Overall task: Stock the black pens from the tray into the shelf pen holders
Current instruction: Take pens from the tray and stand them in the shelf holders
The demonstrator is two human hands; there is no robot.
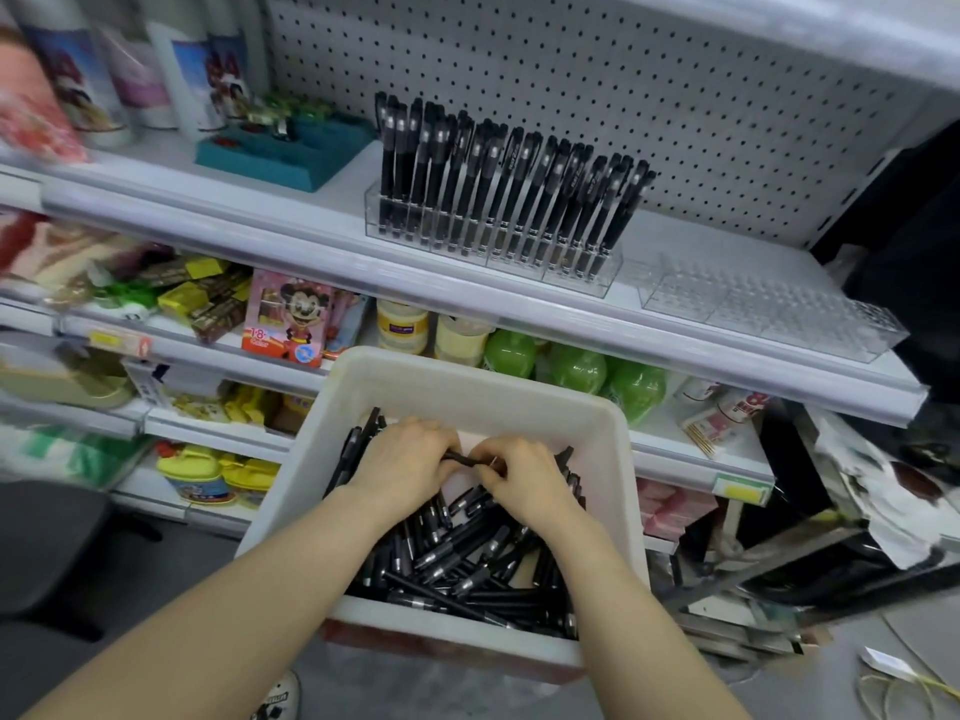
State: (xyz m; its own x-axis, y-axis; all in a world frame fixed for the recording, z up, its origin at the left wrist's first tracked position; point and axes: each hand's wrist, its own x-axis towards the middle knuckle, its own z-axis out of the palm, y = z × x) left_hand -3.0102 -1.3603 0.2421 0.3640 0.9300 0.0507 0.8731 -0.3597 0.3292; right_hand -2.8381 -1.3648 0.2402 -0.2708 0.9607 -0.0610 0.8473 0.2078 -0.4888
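Picking step: left hand (410,459) and right hand (524,480) working close together in tray (467,376), both pinching one pen (462,458). Next move calling for lifting it upright into empty holder (769,314).

The left hand (408,462) and right hand (527,483) are pinching one pen (464,457) inside one tray (467,376). Loose pens (467,563) beyond counting are lying beneath them.

Place: shop, probably variety store | pegboard (623,96) shelving | price-label rail (740,489) | packaged goods (288,317)
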